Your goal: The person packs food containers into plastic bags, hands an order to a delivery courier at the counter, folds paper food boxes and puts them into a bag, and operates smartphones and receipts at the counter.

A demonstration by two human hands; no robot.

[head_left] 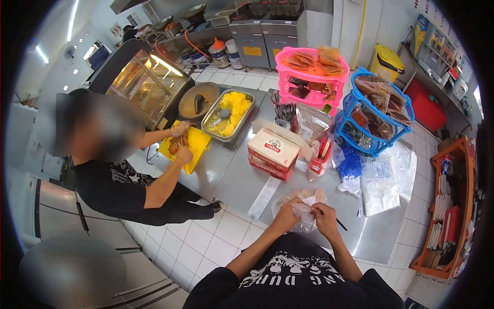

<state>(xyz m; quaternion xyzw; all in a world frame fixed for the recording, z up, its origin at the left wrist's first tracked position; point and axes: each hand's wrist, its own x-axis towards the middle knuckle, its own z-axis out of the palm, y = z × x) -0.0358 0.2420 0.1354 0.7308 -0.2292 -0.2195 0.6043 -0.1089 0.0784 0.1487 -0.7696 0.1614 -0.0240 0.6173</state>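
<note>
Over the front edge of the steel table, a clear plastic bag point(308, 224) is gathered between my hands. My left hand point(288, 214) closes on its bunched top from the left, and the fingers of my right hand point(324, 216) pinch it from the right. Pale, partly wrapped contents in thin plastic point(312, 195) lie just beyond my fingers; I cannot make out what they are. A long printed receipt point(264, 198) lies to the left of my left hand. Behind it stands a red and white cardboard box point(274, 153). A black pen point(341, 224) lies right of my right hand.
At the left, a co-worker point(118, 175) handles browned meat on a yellow board point(194, 149). Nearby is a tray of yellow rice point(234, 110). A pink basket point(312, 77), a blue basket point(368, 138) and stacked plastic bags point(381, 185) occupy the table's right side.
</note>
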